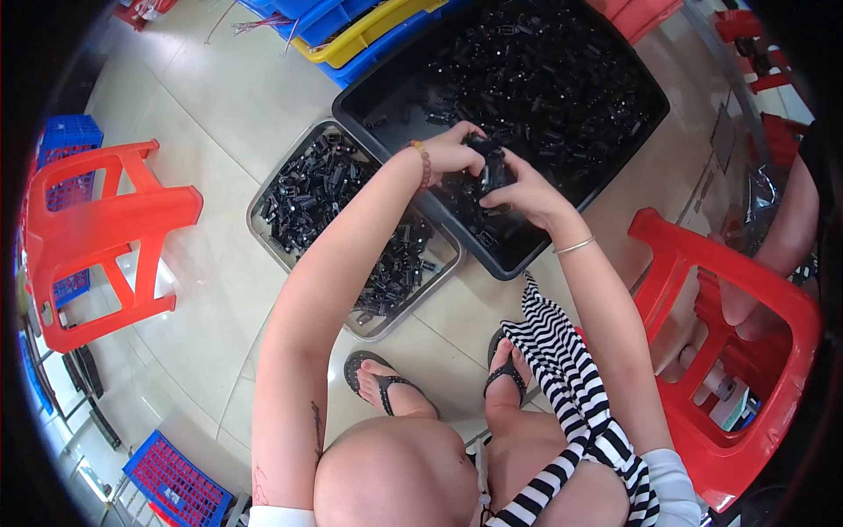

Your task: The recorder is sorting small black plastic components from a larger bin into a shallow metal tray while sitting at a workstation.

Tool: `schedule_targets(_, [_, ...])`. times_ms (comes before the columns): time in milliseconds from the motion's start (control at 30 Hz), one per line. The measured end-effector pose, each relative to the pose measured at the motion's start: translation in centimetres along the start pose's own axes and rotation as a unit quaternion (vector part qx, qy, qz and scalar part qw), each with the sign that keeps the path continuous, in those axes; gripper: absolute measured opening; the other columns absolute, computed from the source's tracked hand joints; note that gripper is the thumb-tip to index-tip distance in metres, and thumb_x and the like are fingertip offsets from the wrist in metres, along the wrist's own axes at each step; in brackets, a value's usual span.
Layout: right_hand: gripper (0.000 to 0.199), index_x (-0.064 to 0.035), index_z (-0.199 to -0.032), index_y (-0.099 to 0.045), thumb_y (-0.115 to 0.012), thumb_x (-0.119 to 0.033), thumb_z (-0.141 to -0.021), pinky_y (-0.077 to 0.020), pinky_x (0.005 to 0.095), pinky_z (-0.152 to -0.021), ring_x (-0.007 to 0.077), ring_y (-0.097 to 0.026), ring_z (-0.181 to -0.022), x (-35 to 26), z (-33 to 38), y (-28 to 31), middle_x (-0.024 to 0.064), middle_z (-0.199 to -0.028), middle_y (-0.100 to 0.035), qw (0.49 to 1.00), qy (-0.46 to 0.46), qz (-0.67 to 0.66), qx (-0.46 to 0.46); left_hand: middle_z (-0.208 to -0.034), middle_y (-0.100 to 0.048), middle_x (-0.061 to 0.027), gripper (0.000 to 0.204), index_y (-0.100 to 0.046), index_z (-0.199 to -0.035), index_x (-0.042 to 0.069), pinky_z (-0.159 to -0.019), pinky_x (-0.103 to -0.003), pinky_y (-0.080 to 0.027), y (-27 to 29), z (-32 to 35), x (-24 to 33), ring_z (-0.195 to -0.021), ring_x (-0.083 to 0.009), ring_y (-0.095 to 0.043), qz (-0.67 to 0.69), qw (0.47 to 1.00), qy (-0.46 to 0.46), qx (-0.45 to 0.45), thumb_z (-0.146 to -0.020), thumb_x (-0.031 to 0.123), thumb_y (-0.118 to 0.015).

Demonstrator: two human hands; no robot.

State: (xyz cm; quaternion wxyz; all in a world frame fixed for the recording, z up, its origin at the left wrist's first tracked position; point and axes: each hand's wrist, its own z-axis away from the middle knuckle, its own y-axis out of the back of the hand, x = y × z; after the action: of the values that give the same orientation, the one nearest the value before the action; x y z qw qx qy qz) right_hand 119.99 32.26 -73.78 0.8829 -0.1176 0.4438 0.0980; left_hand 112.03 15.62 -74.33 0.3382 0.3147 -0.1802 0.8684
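Over the near side of a large black bin (392, 180), my left hand (452, 156) and my right hand (527, 195) are close together. Between them they grip several small black plastic parts (493, 171), glossy and boxy; their exact kind does not show. The fingers of both hands curl round this bunch from either side. Many more loose black parts (544, 79) fill the bin's far and right portions. Under my left forearm, a shallow metal tray (378, 334) on the floor holds similar black parts (307, 193); my arm hides some of them.
Stacked blue and yellow crates (364, 35) stand behind the bin. Red plastic stools are at left (132, 237) and right (729, 281). Another person's arm (781, 228) shows at the right edge. A blue basket (176, 479) sits at lower left. My sandalled feet (399, 386) are near the tray.
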Motion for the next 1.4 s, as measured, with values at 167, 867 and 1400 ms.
schedule_targets(167, [0.066, -0.0069, -0.125, -0.045, -0.066, 0.012, -0.065, -0.0561, 0.0312, -0.069, 0.0172, -0.061, -0.086, -4.3, 1.1, -1.1, 0.0061, -0.098, -0.056, 0.993, -0.011, -0.115, 0.023, -0.103, -0.056, -0.0058, 0.055, -0.043, -0.124, 0.011, -0.078, -0.03, -0.049, 0.2, 4.7, 2.2, -0.096, -0.0152, -0.055, 0.139, 0.987, -0.079, 0.006, -0.072, -0.003, -0.055])
schedule_targets(867, [0.067, -0.0049, -0.126, -0.045, -0.062, 0.005, -0.061, -0.043, 0.0402, -0.09, 0.0376, -0.052, -0.101, 2.8, -0.4, -16.8, 0.0187, -0.116, -0.046, 0.934, 0.287, 0.213, -0.013, -0.101, -0.053, -0.0078, 0.041, -0.054, -0.105, 0.005, -0.087, -0.03, -0.041, 0.2, 19.0, -20.2, -0.096, -0.0199, -0.051, 0.012, 0.893, -0.143, 0.427, -0.066, -0.004, -0.056])
schedule_targets(1400, [0.065, -0.0027, -0.134, -0.038, -0.049, 0.005, -0.07, -0.0295, 0.04, -0.108, 0.0365, -0.034, -0.131, 6.3, 2.4, -13.7, 0.0227, -0.14, -0.035, 0.931, 0.265, 0.248, 0.033, -0.14, -0.026, -0.0241, 0.054, -0.049, -0.128, 0.01, -0.106, -0.048, -0.018, -8.2, 17.7, -25.0, -0.128, -0.0381, -0.027, -0.292, 0.758, -0.148, 0.565, -0.077, 0.018, -0.063])
